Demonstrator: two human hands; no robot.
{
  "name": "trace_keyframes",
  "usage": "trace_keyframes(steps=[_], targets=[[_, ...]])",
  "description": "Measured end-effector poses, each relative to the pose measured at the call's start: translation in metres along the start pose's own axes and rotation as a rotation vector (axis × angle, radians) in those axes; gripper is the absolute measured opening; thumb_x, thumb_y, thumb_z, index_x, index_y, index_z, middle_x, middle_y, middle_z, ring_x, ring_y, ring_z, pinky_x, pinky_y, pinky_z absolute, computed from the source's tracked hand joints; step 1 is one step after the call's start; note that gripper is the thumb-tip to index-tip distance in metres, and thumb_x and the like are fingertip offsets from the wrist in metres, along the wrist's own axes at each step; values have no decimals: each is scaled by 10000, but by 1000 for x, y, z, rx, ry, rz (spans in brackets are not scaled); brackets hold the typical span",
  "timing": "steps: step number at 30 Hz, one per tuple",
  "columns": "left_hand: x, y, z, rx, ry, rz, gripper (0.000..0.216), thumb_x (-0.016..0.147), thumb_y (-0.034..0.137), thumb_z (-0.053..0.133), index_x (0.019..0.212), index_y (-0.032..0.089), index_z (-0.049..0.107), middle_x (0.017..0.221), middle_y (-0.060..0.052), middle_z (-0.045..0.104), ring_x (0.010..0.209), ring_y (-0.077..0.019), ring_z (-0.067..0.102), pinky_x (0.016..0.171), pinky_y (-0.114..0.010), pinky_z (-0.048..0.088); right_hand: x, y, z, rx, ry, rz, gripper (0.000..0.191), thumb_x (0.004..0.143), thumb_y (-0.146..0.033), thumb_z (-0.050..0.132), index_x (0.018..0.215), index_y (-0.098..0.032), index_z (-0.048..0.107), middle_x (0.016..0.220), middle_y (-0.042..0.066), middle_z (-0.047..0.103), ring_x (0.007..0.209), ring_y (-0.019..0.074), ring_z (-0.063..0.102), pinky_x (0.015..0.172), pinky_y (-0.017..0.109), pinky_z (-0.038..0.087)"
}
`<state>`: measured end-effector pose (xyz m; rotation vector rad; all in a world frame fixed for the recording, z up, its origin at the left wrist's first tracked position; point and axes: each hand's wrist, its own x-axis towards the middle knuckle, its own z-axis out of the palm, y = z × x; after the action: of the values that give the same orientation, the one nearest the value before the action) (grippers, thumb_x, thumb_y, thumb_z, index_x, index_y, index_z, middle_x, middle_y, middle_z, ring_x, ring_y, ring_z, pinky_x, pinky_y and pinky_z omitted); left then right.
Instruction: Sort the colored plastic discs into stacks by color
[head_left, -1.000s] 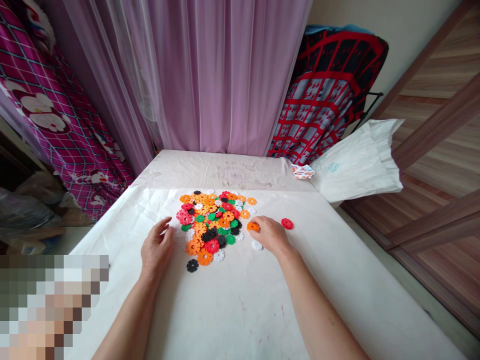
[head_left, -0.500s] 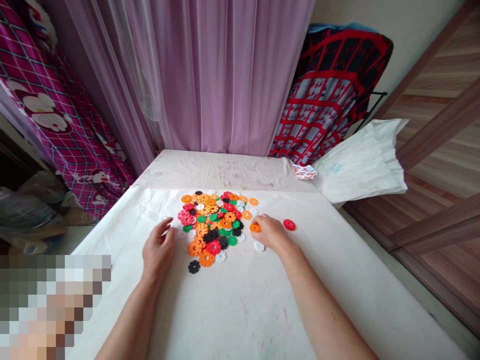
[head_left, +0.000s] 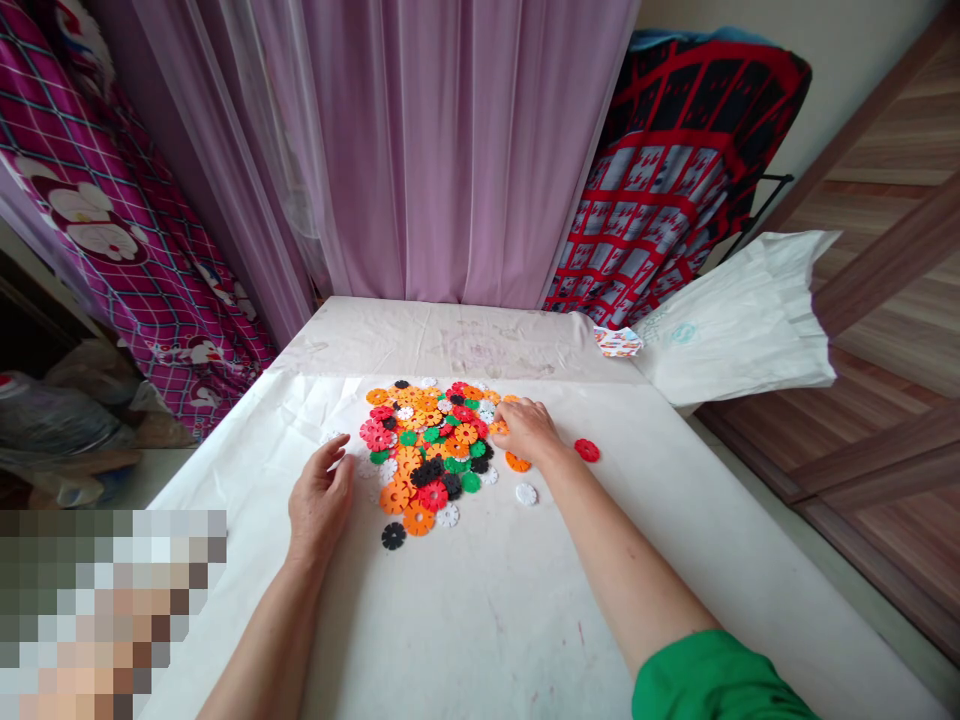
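Note:
A pile of plastic snowflake discs in orange, red, green, black and white [head_left: 431, 440] lies on the white-covered table. My right hand [head_left: 529, 432] reaches over its right edge, with bent fingers at an orange disc [head_left: 499, 428]. That disc still lies in place, and the hand partly covers it. Just below my right hand is another orange disc [head_left: 517, 461]. A white disc [head_left: 526, 494] and a red disc [head_left: 586, 450] lie apart from the pile. Left of the pile, my left hand [head_left: 322, 495] rests with loosely curved fingers, thumb apart, and nothing visible in it.
The table [head_left: 465, 620] has a pale cloth. At its far right corner are a small patterned paper piece [head_left: 618, 341] and a crumpled white bag [head_left: 750, 325]. Purple curtains [head_left: 450, 150] hang behind. A wooden door or cupboard [head_left: 885, 350] stands at the right.
My right hand has moved up and away from the nearer orange disc, leaving it on the table, to another orange disc at the pile's edge. My left hand stays put. The view has shifted slightly.

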<state>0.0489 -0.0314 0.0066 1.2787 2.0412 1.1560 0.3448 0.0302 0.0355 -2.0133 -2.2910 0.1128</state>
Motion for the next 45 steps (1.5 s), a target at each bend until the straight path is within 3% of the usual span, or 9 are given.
trace_keyframes(steps=[4,8,16,24,33,37,40,45], targets=[[1,-1,1,3,-6,6,415,809,362,507,1184,258,648,1115,-54,712,923,-203,682,864,-342,497,-18,8,-7,82,60,47,255,822,-269,592,1073,-226,608,1110,38,671,993,183,578,832,289,357],[1,-3,0,14,3,29,414,804,369,511,1176,260,654,1083,-53,721,881,-197,683,839,-336,506,-39,14,-10,109,-19,50,274,800,-242,600,1072,-238,630,1098,27,677,955,169,604,765,260,377],[0,-1,-1,29,5,38,404,807,351,506,1172,263,653,1063,-48,723,891,-192,682,839,-325,508,-52,11,-7,86,-89,-14,411,793,-273,604,1203,-270,628,1186,42,641,1046,198,601,800,264,401],[1,-3,-1,33,9,50,401,807,356,504,1166,264,656,1051,-46,726,892,-192,681,827,-319,507,-51,10,-9,37,-143,-28,296,783,-227,597,1066,-264,675,1112,35,644,974,189,609,782,261,391],[1,-1,-1,24,0,21,406,807,353,508,1175,262,652,1089,-48,720,899,-197,684,850,-335,500,-51,11,-11,56,-153,-20,315,775,-242,609,1084,-260,668,1120,38,646,991,193,608,793,266,399],[1,-1,0,9,-2,16,401,806,354,512,1172,266,653,1094,-47,718,902,-200,686,858,-341,501,-44,2,-16,83,-70,-33,277,811,-246,597,1079,-267,664,1159,34,652,1091,197,572,851,273,406],[1,0,0,1,-2,7,395,807,352,514,1167,271,656,1095,-45,719,911,-202,685,859,-344,500,-31,-11,-13,117,1,-124,256,814,-206,587,1053,-259,661,1166,14,661,1117,185,553,910,270,395],[0,1,-2,-7,-10,-12,399,814,347,505,1179,274,648,1111,-43,716,970,-209,675,881,-348,487,-8,-27,2,134,-3,-201,319,780,-224,629,1097,-257,633,1169,6,667,1098,197,556,915,284,400]])
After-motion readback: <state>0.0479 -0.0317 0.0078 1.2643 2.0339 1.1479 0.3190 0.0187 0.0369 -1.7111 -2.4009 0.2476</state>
